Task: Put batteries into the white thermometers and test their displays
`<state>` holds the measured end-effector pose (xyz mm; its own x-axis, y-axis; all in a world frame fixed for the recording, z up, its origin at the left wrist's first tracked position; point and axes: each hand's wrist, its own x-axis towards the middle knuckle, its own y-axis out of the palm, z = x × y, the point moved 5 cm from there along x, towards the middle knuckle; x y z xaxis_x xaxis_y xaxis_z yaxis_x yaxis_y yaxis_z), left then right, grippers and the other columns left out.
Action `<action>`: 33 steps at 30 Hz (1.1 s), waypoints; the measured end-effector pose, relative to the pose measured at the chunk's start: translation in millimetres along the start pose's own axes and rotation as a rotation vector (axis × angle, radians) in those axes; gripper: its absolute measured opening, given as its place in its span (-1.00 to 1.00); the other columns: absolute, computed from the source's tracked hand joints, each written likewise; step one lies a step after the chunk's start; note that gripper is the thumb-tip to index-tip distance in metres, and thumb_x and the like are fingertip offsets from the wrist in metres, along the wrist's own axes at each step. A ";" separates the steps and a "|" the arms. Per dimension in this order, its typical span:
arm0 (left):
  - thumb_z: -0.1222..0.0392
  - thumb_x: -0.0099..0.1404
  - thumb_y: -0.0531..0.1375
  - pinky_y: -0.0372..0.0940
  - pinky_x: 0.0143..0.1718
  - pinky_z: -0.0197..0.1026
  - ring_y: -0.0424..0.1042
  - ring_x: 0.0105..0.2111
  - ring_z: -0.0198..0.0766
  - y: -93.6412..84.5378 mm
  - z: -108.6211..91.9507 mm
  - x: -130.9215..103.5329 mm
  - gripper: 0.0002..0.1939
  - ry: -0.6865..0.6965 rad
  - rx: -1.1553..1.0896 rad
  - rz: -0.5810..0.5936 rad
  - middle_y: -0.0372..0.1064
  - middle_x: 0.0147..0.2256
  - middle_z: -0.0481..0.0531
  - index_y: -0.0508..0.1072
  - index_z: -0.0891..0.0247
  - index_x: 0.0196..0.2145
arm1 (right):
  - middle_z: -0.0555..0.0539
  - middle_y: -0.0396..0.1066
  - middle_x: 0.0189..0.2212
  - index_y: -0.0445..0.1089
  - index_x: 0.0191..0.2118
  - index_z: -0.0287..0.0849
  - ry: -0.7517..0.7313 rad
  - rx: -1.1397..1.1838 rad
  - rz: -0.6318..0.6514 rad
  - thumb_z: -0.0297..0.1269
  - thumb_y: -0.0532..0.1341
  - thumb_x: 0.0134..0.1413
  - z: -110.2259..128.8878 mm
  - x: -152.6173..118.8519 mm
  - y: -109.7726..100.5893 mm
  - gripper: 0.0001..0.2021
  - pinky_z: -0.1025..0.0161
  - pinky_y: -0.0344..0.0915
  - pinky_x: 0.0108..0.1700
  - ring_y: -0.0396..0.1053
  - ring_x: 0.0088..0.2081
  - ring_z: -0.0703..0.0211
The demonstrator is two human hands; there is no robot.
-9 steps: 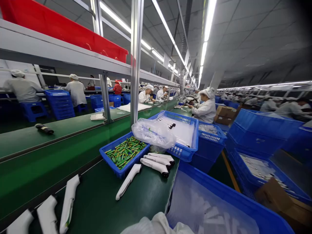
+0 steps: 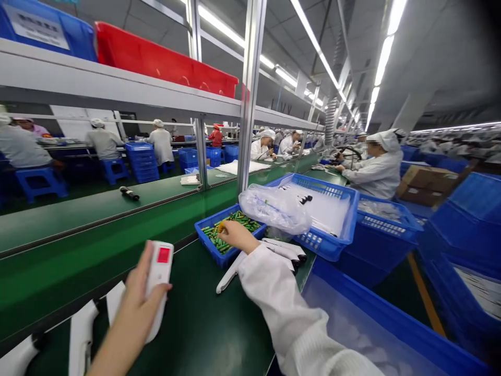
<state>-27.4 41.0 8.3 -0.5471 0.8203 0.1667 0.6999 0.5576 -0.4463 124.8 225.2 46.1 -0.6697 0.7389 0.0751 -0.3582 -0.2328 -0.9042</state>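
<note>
Head view: batteries (image 2: 221, 244) partly hidden

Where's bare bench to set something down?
The green bench is bare between the left hand and the right sleeve. It's crowded around the blue bin: right hand over it, white devices and a plastic bag close by.

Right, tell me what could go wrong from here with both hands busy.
The right sleeve stretches across the white parts beside the blue tray, so it might nudge them out of place. Green cylinders lie loose and jumbled in that tray, where the right hand is, so some could spill over the rim. Only the left hand holds the white device, so a loosened grip might drop it.
</note>
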 end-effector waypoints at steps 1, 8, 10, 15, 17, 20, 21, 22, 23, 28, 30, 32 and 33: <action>0.15 0.28 0.03 0.38 -0.22 -0.01 0.46 -0.27 -0.12 12.2 7.4 5.4 -0.35 -0.011 0.052 0.035 0.28 0.00 0.17 -0.02 0.13 0.30 | -0.15 0.44 -0.28 0.41 -0.19 -0.30 0.005 -0.014 0.071 -0.40 0.25 0.08 -17.2 10.7 6.8 -0.84 0.25 0.26 -0.24 0.39 -0.26 0.12; 0.49 0.18 -0.13 0.24 -0.01 0.01 0.36 -0.08 -0.05 70.3 43.2 31.4 -0.42 0.098 0.325 0.124 0.31 -0.07 0.28 0.25 0.43 0.15 | -0.13 0.38 -0.09 0.30 0.03 -0.23 -0.082 -0.068 0.313 -0.22 0.25 0.15 -47.1 43.5 57.9 -0.64 0.07 0.37 -0.11 0.40 -0.15 0.10; 0.53 0.19 -0.18 0.18 0.04 0.06 0.30 -0.01 -0.01 71.1 40.9 36.1 -0.41 0.116 0.376 0.099 0.27 -0.02 0.32 0.22 0.47 0.16 | -0.14 0.37 -0.08 0.30 0.02 -0.24 -0.084 -0.085 0.292 -0.22 0.22 0.18 -45.8 48.5 65.5 -0.67 0.02 0.36 -0.06 0.39 -0.11 0.07; 0.31 0.35 -0.12 0.04 0.11 0.11 0.17 0.09 0.09 90.4 10.5 26.7 -0.63 0.161 0.434 0.107 0.26 -0.01 0.30 0.37 0.38 -0.02 | -0.14 0.36 -0.06 0.34 -0.04 -0.25 -0.066 -0.038 0.210 -0.24 0.20 0.20 -50.2 56.1 73.7 -0.74 -0.01 0.34 -0.03 0.37 -0.07 0.06; 0.13 0.36 -0.02 0.18 -0.03 0.02 0.34 -0.10 0.03 112.4 -2.2 14.3 -0.70 0.165 0.412 0.211 0.34 -0.16 0.21 0.45 0.30 -0.18 | -0.13 0.37 -0.08 0.35 -0.06 -0.26 -0.051 0.038 0.181 -0.24 0.20 0.21 -53.8 57.4 73.7 -0.75 0.02 0.36 -0.05 0.38 -0.09 0.07; 0.11 0.31 0.10 0.24 -0.15 -0.03 0.37 -0.22 -0.08 143.5 -10.8 -0.1 -0.77 0.124 0.351 0.344 0.35 -0.22 0.12 0.44 0.30 -0.22 | -0.11 0.38 -0.12 0.36 -0.09 -0.27 -0.020 0.198 0.138 -0.25 0.21 0.20 -60.3 59.1 72.2 -0.78 0.07 0.39 -0.11 0.39 -0.14 0.11; 0.14 0.31 0.11 0.23 -0.13 -0.02 0.36 -0.20 -0.10 150.2 -10.6 -2.2 -0.79 0.101 0.325 0.369 0.35 -0.19 0.12 0.43 0.31 -0.21 | -0.10 0.39 -0.14 0.36 -0.11 -0.27 -0.009 0.260 0.124 -0.26 0.21 0.20 -62.7 59.7 71.7 -0.79 0.09 0.40 -0.13 0.40 -0.16 0.13; 0.16 0.31 0.12 0.22 -0.10 -0.01 0.35 -0.17 -0.12 154.3 -9.1 -3.2 -0.81 0.074 0.294 0.388 0.34 -0.17 0.11 0.41 0.33 -0.21 | -0.09 0.39 -0.16 0.37 -0.12 -0.28 0.001 0.326 0.112 -0.27 0.21 0.20 -65.0 60.2 71.2 -0.80 0.12 0.41 -0.16 0.40 -0.19 0.15; 0.18 0.32 0.11 0.22 -0.09 0.00 0.34 -0.16 -0.14 155.8 -6.5 -3.6 -0.83 0.044 0.253 0.409 0.34 -0.17 0.10 0.40 0.33 -0.22 | -0.08 0.40 -0.20 0.37 -0.13 -0.28 0.011 0.395 0.103 -0.27 0.20 0.21 -67.2 60.8 70.7 -0.81 0.15 0.42 -0.20 0.41 -0.23 0.18; 0.04 0.37 -0.01 0.25 -0.37 -0.17 0.34 -0.51 -0.27 128.1 9.7 -16.6 -0.68 -0.147 -0.082 0.602 0.37 -0.43 0.04 0.37 0.36 -0.24 | -0.01 0.38 -0.36 0.34 -0.15 -0.29 0.038 0.770 0.043 -0.24 0.15 0.26 -75.6 60.8 61.8 -0.81 0.33 0.37 -0.42 0.35 -0.45 0.32; -0.07 0.34 -0.02 0.21 -0.42 -0.21 0.31 -0.55 -0.29 103.0 10.1 -26.7 -0.58 -0.194 -0.231 0.635 0.38 -0.47 0.04 0.35 0.38 -0.17 | 0.01 0.36 -0.38 0.34 -0.16 -0.29 0.025 0.924 -0.005 -0.25 0.15 0.26 -76.1 58.6 53.9 -0.82 0.35 0.35 -0.44 0.33 -0.48 0.34; -0.15 0.31 -0.01 0.22 -0.38 -0.23 0.33 -0.49 -0.30 74.8 4.9 -34.7 -0.52 -0.196 -0.347 0.606 0.41 -0.36 0.09 0.32 0.34 -0.08 | 0.02 0.35 -0.40 0.34 -0.19 -0.29 0.002 1.070 -0.047 -0.27 0.16 0.24 -73.3 54.8 45.4 -0.84 0.35 0.34 -0.44 0.33 -0.47 0.34; -0.16 0.30 0.01 0.23 -0.32 -0.22 0.35 -0.41 -0.29 61.3 0.4 -37.4 -0.51 -0.190 -0.407 0.576 0.41 -0.25 0.12 0.31 0.30 -0.05 | 0.03 0.35 -0.41 0.33 -0.22 -0.29 -0.012 1.138 -0.066 -0.28 0.18 0.23 -70.2 52.4 41.1 -0.85 0.35 0.34 -0.44 0.34 -0.47 0.34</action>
<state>35.8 44.4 -25.6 -0.0848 0.9822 -0.1677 0.9958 0.0776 -0.0490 120.6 298.8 -16.7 -0.6312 0.7666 0.1179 -0.7714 -0.6363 0.0070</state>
